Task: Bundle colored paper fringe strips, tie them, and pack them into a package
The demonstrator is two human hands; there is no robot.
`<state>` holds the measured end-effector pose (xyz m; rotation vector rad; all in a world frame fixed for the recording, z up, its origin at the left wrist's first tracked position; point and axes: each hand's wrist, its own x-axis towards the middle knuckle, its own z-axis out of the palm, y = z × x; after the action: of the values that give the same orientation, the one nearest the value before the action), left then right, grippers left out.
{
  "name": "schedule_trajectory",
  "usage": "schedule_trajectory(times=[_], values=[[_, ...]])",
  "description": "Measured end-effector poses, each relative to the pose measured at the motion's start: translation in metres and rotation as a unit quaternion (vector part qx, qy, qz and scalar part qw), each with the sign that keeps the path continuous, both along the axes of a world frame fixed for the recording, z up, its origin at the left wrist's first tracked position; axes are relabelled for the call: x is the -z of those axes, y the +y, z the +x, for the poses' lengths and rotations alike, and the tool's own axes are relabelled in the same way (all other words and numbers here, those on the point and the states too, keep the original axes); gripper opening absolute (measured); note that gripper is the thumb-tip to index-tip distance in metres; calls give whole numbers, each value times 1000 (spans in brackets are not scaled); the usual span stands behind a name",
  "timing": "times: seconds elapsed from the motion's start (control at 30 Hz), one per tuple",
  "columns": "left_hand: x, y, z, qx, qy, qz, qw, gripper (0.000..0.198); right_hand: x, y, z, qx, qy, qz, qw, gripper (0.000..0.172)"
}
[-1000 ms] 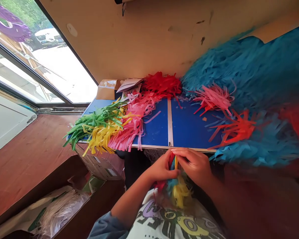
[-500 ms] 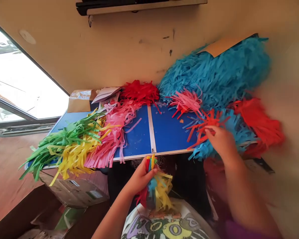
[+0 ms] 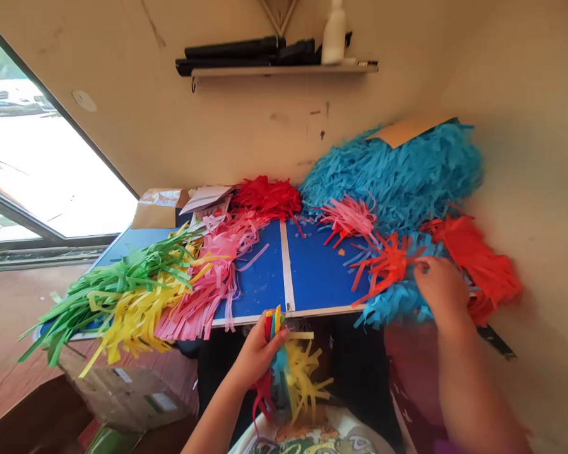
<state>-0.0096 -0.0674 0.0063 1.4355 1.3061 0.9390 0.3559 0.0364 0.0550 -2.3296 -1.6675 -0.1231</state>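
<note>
Tissue-paper tassels in red, blue and yellow hang from my left hand [image 3: 261, 350], which is closed round their gathered tops just off the table's front edge. The yellow tassel [image 3: 303, 375] fans out below my fingers, and the blue tassel [image 3: 280, 369] and red tassel [image 3: 264, 392] hang beside it. On the right side of the table my right hand [image 3: 440, 287] is pinched, with a thin strand of the orange-red tassel [image 3: 389, 263] reaching its fingertips. Under that tassel lies blue fringe [image 3: 402, 302], and red fringe [image 3: 478, 265] lies behind my right hand.
The blue folding table [image 3: 260, 287] carries green fringe [image 3: 127, 271], yellow fringe [image 3: 137, 315], pink fringe [image 3: 218, 252], a red bundle [image 3: 267, 198] and a large blue heap [image 3: 397, 173]. A pink tassel [image 3: 348, 217] lies near the heap. A wall shelf [image 3: 284, 70] hangs above; a cardboard box [image 3: 127, 388] stands below left.
My right hand has shifted right from above the orange-red tassel to its right end. My left hand still grips the tassels. The view has tilted up, showing more of the shelf.
</note>
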Motion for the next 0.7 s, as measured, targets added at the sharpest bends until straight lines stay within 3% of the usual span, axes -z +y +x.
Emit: schedule_trajectory(times=[0.1,0.2,0.3,0.5,0.7], values=[[3,3,-5,-15,2,8,1000,28,-9,1,23,46,19,-25,998,32],[5,2,-6,-17,-2,-2,1000,29,-1,-3,27,-21,49,-58,997,27],[5,-1,-4,-13,-7,-19,1000,29,13,-9,14,-90,54,-43,994,20],[0,-6,-3,-15,-14,-36,999,29,22,-1,-5,-240,27,-48,969,28],[0,-9,-5,-37,-11,-40,998,31,20,19,1,-286,-22,-99,953,27]])
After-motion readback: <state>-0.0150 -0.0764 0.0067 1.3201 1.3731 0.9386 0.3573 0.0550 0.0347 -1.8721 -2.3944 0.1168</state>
